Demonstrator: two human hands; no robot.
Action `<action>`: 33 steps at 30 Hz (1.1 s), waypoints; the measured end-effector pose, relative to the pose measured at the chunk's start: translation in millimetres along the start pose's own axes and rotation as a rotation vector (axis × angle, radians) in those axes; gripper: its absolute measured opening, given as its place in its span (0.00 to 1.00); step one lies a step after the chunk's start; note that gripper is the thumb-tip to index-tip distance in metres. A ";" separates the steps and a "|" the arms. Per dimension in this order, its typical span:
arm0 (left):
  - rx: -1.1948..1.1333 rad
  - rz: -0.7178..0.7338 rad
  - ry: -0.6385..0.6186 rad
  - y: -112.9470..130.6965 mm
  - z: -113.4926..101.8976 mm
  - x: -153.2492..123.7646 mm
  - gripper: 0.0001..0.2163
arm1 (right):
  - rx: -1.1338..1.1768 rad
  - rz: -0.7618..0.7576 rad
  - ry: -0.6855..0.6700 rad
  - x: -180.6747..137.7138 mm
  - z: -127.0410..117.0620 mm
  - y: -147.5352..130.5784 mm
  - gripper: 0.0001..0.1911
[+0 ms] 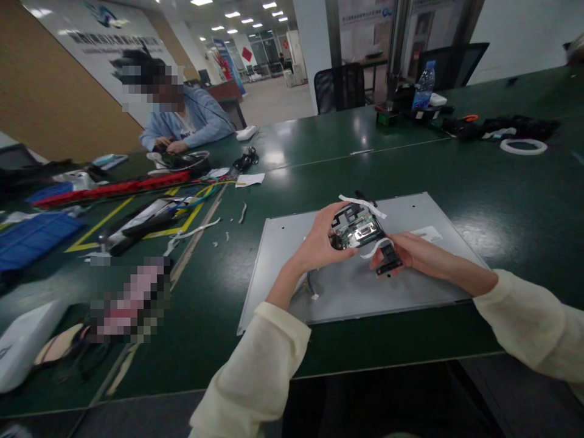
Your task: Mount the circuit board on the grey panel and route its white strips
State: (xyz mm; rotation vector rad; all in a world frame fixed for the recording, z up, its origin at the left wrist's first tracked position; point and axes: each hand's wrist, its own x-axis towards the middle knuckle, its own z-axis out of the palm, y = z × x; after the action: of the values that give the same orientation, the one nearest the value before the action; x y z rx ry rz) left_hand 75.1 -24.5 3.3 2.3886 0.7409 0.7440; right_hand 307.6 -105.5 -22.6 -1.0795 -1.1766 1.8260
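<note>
Both my hands hold a small circuit board (357,229) with black plastic parts and white ribbon strips above a flat grey metal panel (424,283) lying on the dark green table. My left hand (322,240) wraps its fingers round the board's left side. My right hand (404,252) pinches the black bracket at the board's lower right end. A short cable end lies on the panel under my left wrist.
A person in a light blue jacket (191,121) works at the far left amid red and black cables (118,188). Blue trays (31,234) lie left. A water bottle (424,85), tools and a white tape ring (523,146) stand at the far right.
</note>
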 end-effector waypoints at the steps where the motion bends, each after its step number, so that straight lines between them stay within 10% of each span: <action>1: 0.002 0.010 0.002 -1.7 1.1 0.2 0.40 | 0.047 0.008 -0.025 -0.7 0.4 2.2 0.23; 33: 0.172 -0.027 -0.188 -6.1 9.8 -0.8 0.37 | -0.284 -0.071 0.097 -1.3 -21.7 -1.0 0.14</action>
State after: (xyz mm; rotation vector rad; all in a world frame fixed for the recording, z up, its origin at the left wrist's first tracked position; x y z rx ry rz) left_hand 78.6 -23.7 -7.7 2.5539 0.7836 0.4518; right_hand 327.9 -98.7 -26.5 -1.2515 -1.4265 1.5656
